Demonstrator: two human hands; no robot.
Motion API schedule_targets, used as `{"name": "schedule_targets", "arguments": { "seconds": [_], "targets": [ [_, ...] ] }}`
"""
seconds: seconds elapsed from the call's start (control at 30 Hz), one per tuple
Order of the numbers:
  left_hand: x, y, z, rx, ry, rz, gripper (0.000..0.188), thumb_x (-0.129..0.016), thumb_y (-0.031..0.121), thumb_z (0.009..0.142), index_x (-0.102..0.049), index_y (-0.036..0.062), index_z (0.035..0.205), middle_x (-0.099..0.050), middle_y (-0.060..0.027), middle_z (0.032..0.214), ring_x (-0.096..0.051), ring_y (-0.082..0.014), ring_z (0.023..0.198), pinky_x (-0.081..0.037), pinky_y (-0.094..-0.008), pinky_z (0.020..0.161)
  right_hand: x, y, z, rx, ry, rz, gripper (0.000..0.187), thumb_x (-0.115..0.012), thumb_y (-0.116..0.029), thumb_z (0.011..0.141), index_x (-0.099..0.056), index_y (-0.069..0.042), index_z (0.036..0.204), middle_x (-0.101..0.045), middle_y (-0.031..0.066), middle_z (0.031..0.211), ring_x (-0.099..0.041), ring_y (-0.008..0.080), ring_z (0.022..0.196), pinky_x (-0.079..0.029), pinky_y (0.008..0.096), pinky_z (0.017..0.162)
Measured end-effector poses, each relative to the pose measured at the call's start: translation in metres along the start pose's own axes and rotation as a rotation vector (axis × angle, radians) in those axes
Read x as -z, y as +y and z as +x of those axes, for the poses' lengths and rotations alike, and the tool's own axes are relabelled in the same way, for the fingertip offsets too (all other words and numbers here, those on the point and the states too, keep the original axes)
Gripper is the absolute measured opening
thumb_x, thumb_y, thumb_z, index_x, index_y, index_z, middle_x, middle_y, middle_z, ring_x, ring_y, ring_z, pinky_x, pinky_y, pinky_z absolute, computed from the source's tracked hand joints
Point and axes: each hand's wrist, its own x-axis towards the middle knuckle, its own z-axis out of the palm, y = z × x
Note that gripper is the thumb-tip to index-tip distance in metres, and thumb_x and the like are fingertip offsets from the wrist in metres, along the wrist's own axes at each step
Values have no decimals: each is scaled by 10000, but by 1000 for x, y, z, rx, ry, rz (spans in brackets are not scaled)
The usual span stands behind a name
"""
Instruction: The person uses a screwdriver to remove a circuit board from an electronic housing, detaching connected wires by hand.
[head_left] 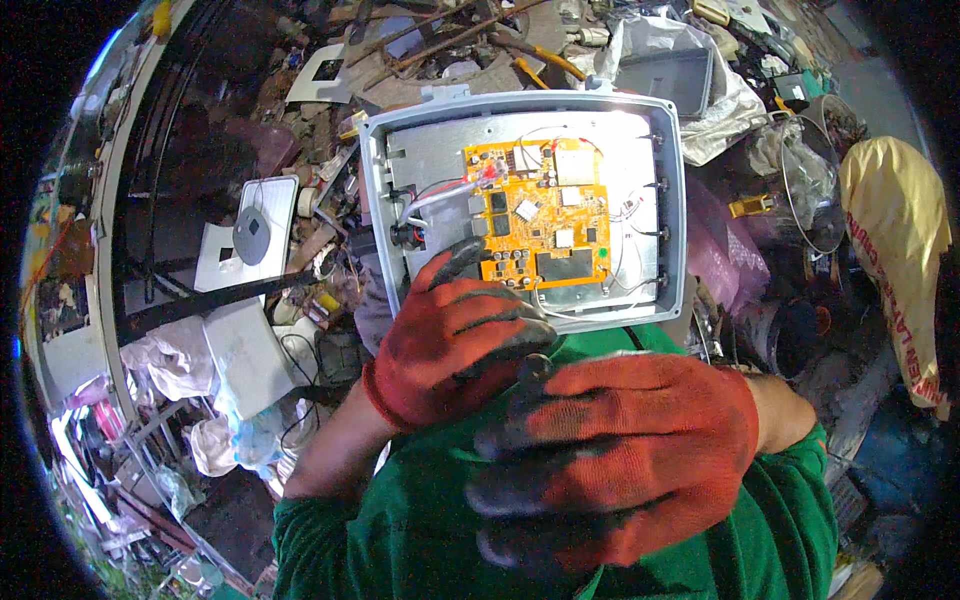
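Note:
A grey enclosure box (674,215) leans in front of me with its inside facing up. A yellow-orange circuit board (545,210) is fixed on the metal plate (630,150) inside it, with wires running along its left and right sides. My left hand (455,345), in a red glove with black fingertips, grips the box's lower left wall; its thumb reaches inside, beside the board's lower left corner. Closer to me, my right hand (620,455), in a matching glove, hovers before my green shirt with its fingers stretched leftward and apart. Its palm side is hidden.
Scrap surrounds me on every side. A white sack with a grey tray (665,80) lies behind the box, and a yellow printed bag (895,250) is at the far right. Pale panels (250,350) lie at left, past a dark metal bar (220,298).

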Motion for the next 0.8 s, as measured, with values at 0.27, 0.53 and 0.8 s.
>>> {"name": "schedule_targets", "arguments": {
  "seconds": [0.27,0.53,0.8],
  "targets": [
    [1,8,2,145,-25,-60,391,-820,194,728,-670,138,1084,-693,-80,1101,-648,-322,1064,-365,-598,1095,-13,-1,1,-178,268,100,390,-869,-223,698,-774,-155,1071,-691,90,1073,-697,352,974,-582,484,806],
    [-5,-8,10,99,38,-135,352,-799,329,754,-671,124,1010,-668,-81,1100,-605,-325,1130,-334,-570,1135,-6,5,1,-129,108,-27,397,-879,-182,602,-800,-279,979,-655,128,1132,-688,357,944,-571,468,756],
    [4,-4,15,113,-51,116,462,-773,296,732,-654,131,1147,-593,-106,1316,-491,-372,1325,-333,-554,1144,-5,8,-5,-86,155,-89,391,-867,-195,621,-768,-229,998,-667,167,1125,-685,389,939,-568,511,766]
  ]
}}
